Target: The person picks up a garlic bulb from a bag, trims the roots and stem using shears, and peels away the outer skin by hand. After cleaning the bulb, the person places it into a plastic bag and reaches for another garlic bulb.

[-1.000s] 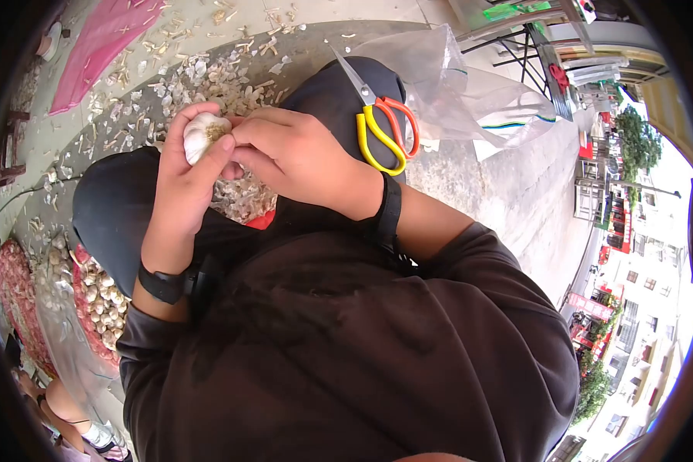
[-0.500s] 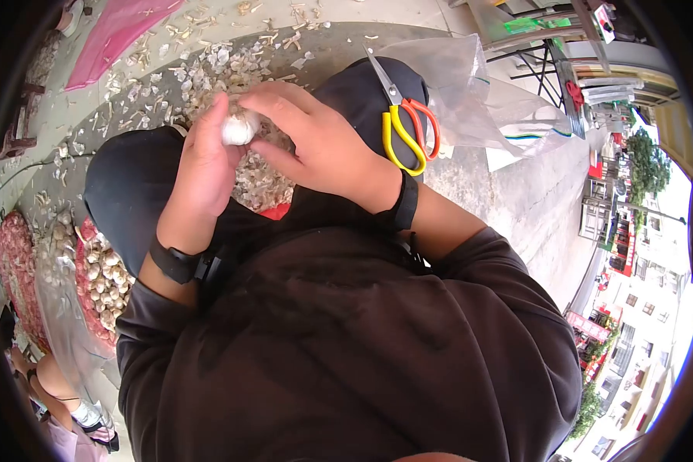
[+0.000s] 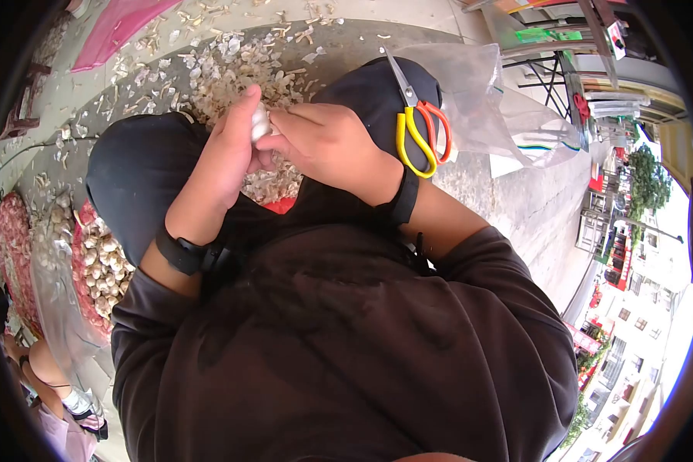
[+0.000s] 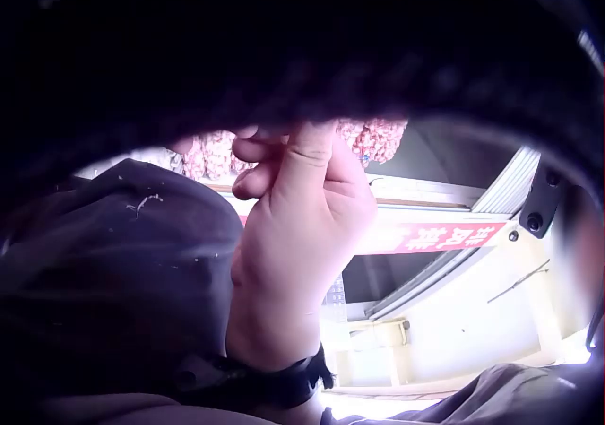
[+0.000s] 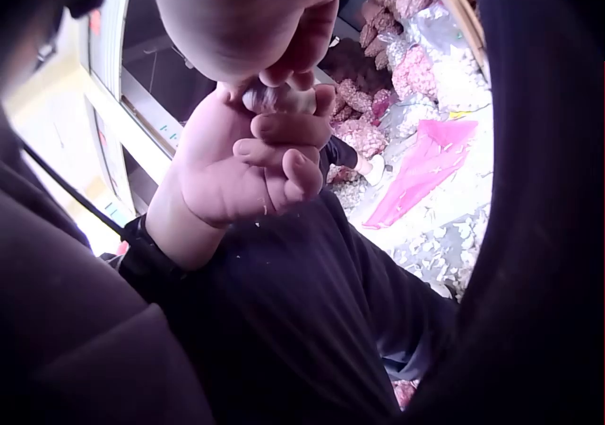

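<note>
A white garlic bulb [image 3: 260, 122] sits between both hands above the lap, mostly covered by fingers. My left hand [image 3: 217, 158] holds it from the left, thumb raised alongside. From the right, my right hand [image 3: 327, 146] pinches at the bulb with curled fingers and thumb. The right wrist view shows part of the garlic bulb [image 5: 284, 101] in the left hand's curled fingers, under the right hand [image 5: 250, 23]. Scissors [image 3: 416, 115] with one yellow and one orange handle lie on the right thigh, blades pointing away.
Garlic skins [image 3: 235, 73] litter the ground ahead and between the legs. At left stand a red mesh sack of garlic bulbs [image 3: 104, 269] and another red sack [image 3: 14, 246]. A clear plastic bag [image 3: 470, 92] lies beyond the right knee; pink sheeting [image 3: 119, 31] is at upper left.
The left hand has turned and its thumb now points up beside the bulb. The right hand came off the bulb, fingers spread, then closed back on it. Both hands shifted right in view.
</note>
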A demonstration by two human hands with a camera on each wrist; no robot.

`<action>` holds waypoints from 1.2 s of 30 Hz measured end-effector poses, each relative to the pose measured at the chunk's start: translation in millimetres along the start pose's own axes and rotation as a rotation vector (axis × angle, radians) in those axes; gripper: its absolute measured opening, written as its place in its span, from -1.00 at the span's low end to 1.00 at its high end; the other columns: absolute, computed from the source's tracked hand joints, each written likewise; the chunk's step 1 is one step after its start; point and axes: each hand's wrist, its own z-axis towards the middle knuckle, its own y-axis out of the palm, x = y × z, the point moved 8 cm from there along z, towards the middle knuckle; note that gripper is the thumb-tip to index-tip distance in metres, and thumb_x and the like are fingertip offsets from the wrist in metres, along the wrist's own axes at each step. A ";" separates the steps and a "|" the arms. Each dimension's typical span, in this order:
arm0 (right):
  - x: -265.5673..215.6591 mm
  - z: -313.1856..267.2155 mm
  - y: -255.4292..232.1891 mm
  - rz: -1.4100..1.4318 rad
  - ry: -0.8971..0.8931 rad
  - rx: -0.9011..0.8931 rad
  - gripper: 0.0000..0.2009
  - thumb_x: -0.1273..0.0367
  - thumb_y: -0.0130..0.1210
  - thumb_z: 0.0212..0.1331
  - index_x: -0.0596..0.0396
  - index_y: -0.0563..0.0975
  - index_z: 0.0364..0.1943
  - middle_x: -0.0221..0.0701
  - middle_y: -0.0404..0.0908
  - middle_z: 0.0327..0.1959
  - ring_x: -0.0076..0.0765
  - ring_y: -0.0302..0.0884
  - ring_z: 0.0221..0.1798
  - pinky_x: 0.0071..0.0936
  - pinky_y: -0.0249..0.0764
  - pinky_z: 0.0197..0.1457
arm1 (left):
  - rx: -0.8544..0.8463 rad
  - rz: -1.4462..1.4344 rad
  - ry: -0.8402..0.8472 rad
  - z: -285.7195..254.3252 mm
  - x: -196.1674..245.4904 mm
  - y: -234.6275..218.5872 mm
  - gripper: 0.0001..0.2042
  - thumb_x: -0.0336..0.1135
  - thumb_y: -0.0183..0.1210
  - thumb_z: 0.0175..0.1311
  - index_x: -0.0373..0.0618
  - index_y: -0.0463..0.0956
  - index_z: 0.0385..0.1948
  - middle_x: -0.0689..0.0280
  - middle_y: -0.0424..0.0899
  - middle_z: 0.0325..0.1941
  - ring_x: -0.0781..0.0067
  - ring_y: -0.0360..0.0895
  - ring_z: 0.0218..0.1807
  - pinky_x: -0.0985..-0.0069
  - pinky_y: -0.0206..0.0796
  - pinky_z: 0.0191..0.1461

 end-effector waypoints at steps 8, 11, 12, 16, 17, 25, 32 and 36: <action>36.6 -8.6 -4.3 0.185 0.245 0.097 -0.65 0.64 0.10 -0.03 0.13 0.56 -0.08 -0.17 0.61 -0.11 0.00 0.57 -0.11 -0.29 0.55 -0.06 | -0.225 -0.284 0.055 0.4 5.7 12.4 -0.68 -0.13 0.02 0.33 -0.17 0.46 -0.05 0.30 0.57 -0.22 0.54 0.52 -0.26 0.53 0.42 -0.25; 11.2 -1.7 -9.6 -0.089 0.183 0.042 -0.45 0.68 0.07 -0.07 0.05 0.47 0.12 -0.15 0.46 0.12 0.01 0.53 0.02 -0.29 0.52 0.03 | -0.147 -0.282 0.163 -3.0 17.3 13.3 -0.60 -0.37 0.04 0.26 -0.22 0.33 0.15 0.24 0.53 0.00 0.46 0.52 -0.03 0.48 0.43 -0.05; 7.0 -1.2 -8.1 -0.062 0.170 0.005 -0.40 0.67 0.09 -0.09 0.02 0.44 0.17 -0.15 0.42 0.16 0.03 0.51 0.07 -0.29 0.50 0.07 | -0.130 -0.274 0.187 -4.1 20.3 14.0 -0.55 -0.45 0.04 0.23 -0.23 0.28 0.20 0.22 0.50 0.07 0.43 0.51 0.04 0.46 0.43 0.02; 5.5 -1.9 -7.2 0.007 0.097 -0.134 -0.44 0.59 0.20 -0.10 0.04 0.46 0.13 -0.18 0.42 0.10 0.07 0.48 0.09 -0.28 0.49 0.08 | -0.404 -0.223 0.293 -12.4 22.7 32.9 -0.55 -0.56 -0.01 0.18 -0.28 0.33 0.18 0.17 0.53 0.08 0.34 0.53 0.08 0.40 0.33 0.23; 6.0 -1.3 -19.3 0.017 0.100 -0.103 -0.46 0.58 0.20 -0.11 0.05 0.47 0.11 -0.18 0.43 0.08 0.05 0.50 0.05 -0.31 0.50 0.04 | -0.434 -0.252 0.304 -15.1 25.8 34.2 -0.58 -0.58 -0.01 0.18 -0.29 0.37 0.14 0.14 0.55 0.06 0.34 0.55 0.06 0.42 0.34 0.21; 45.8 -32.5 -221.9 -0.192 0.688 0.116 -0.72 0.49 0.11 0.07 0.19 0.53 -0.08 -0.31 0.61 -0.37 -0.44 0.54 -0.30 -0.51 0.46 -0.19 | -0.100 0.231 0.315 -3.6 19.1 6.8 -0.76 -0.41 0.07 0.33 -0.34 0.53 -0.05 0.17 0.70 -0.17 0.39 0.62 -0.12 0.48 0.40 0.03; 116.5 -95.9 -224.9 -0.473 0.987 -0.406 -0.67 0.36 0.11 0.20 0.08 0.54 0.06 -0.15 0.66 -0.12 -0.04 0.61 -0.12 -0.33 0.47 0.03 | -0.218 0.602 0.254 -6.6 11.0 18.9 -0.74 -0.37 0.09 0.37 -0.26 0.51 0.01 0.29 0.66 -0.14 0.60 0.53 -0.12 0.59 0.33 0.01; 83.3 -60.5 -231.2 -0.581 0.671 -0.216 -0.73 0.32 0.02 0.33 0.14 0.58 0.00 -0.11 0.64 -0.03 0.03 0.60 -0.02 -0.29 0.47 0.05 | -0.078 0.437 0.298 -12.4 31.9 2.1 -0.76 -0.37 0.13 0.34 -0.30 0.53 -0.05 0.23 0.70 -0.17 0.52 0.58 -0.13 0.57 0.39 -0.06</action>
